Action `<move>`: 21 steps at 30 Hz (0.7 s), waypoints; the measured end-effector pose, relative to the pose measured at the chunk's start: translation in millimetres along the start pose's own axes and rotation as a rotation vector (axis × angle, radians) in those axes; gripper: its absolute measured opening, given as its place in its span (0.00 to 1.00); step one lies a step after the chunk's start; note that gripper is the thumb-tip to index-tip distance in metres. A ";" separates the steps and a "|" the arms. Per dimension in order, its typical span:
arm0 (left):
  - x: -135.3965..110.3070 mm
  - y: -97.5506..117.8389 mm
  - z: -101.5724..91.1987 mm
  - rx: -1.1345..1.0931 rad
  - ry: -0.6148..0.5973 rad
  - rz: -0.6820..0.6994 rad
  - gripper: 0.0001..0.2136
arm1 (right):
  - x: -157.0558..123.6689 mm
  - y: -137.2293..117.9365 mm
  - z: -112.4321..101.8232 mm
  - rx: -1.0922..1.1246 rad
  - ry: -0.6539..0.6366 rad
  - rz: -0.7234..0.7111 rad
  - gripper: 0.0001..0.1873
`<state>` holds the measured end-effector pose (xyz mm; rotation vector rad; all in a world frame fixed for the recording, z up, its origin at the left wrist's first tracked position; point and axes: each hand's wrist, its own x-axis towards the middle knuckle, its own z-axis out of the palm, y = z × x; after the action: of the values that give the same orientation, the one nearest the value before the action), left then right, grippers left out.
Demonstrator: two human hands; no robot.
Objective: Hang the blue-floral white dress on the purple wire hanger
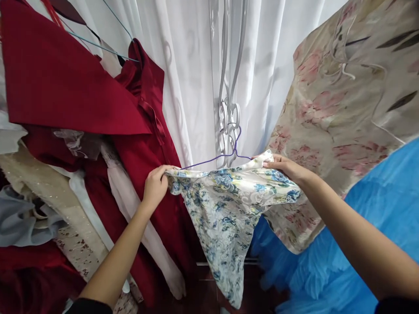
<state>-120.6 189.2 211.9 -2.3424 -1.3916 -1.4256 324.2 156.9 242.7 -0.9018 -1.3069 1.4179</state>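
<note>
1. The blue-flowered garment [222, 209] hangs on a purple hanger [235, 151], its lower end tapering.
2. The left hand [155, 185] pinches its top-left corner; the right hand [284, 165] grips near its top-right end.
3. Behind stand white scrollwork [223, 115] and a white curtain [193, 65].
4. Red clothing [65, 83] hangs left; blue ruffled fabric [314, 270], right.

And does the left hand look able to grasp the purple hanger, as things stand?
Probably yes: the left hand pinches the floral cloth close to one end of the purple hanger, and nothing covers the hanger's middle. It may first need to release the cloth.
</note>
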 end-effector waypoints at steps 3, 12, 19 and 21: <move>37.8 19.5 7.2 -0.232 0.003 -0.050 0.12 | -0.6 1.9 4.4 0.038 0.021 -0.007 0.22; 60.5 61.9 38.9 -0.255 -0.065 -0.036 0.12 | -16.2 -1.3 14.0 -0.119 0.094 -0.017 0.16; 83.8 113.5 25.5 -0.197 -0.079 0.165 0.09 | -30.1 -17.0 -2.5 -0.061 0.230 -0.018 0.16; 71.4 121.6 27.1 -0.190 -0.201 0.251 0.09 | -48.0 -4.5 3.4 -0.005 0.266 0.013 0.16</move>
<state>-3.3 177.3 293.8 -2.7291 -0.9870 -1.3353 334.0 109.6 243.3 -1.0641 -1.1069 1.2559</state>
